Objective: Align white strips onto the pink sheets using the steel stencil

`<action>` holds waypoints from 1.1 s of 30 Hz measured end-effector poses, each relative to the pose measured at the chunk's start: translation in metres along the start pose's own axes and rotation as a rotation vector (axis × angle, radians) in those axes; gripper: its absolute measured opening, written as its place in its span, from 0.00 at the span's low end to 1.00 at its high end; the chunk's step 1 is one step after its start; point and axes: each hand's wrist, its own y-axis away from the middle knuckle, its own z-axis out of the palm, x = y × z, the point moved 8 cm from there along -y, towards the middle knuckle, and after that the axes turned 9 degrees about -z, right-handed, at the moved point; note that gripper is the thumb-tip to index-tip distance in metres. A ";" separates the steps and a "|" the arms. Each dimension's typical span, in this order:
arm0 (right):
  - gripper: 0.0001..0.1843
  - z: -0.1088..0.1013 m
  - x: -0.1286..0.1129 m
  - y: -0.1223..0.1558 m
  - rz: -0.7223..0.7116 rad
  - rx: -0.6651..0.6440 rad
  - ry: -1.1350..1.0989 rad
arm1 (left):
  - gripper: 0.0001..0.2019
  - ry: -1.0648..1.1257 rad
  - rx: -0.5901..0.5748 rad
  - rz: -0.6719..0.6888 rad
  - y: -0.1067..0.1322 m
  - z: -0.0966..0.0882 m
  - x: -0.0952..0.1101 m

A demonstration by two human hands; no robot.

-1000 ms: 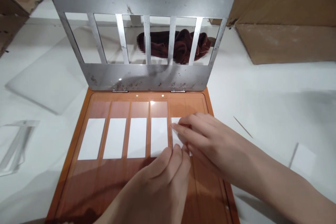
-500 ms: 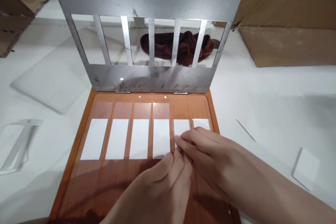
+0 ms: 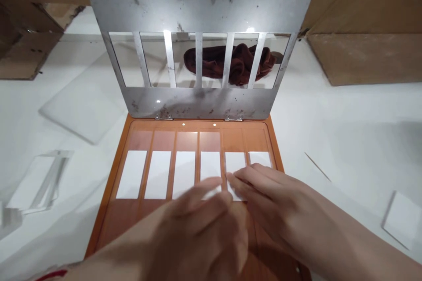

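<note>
An orange slotted tray [image 3: 108, 210] lies in front of me with its spotted metal grid lid [image 3: 198, 103] standing upright at the far edge. White rectangular slips [image 3: 132, 174] fill the slots. My right hand [image 3: 273, 202] lies with its fingers stretched flat on the fifth slip [image 3: 234, 162], beside the sixth slip [image 3: 260, 158]. My left hand [image 3: 198, 224] is blurred by motion. Its fingers reach forward over the lower end of the fourth slip [image 3: 209, 164], and its fingertips nearly meet my right hand's.
A dark brown cloth [image 3: 214, 61] lies behind the lid. Cardboard boxes stand at the back right [image 3: 362, 57] and back left [image 3: 26, 52]. A clear sheet [image 3: 82, 105] and stacked clear plates [image 3: 36, 182] lie at left. A thin stick [image 3: 318, 167] and a white piece [image 3: 402, 219] lie at right.
The view has shifted, so the tray sits further right. My left hand moved up over the fourth slip. My right hand slid down, uncovering the tops of the fifth and sixth slips.
</note>
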 end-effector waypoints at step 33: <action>0.25 0.018 -0.048 -0.009 -0.422 0.010 0.726 | 0.20 0.204 -0.272 -0.114 0.012 0.014 -0.057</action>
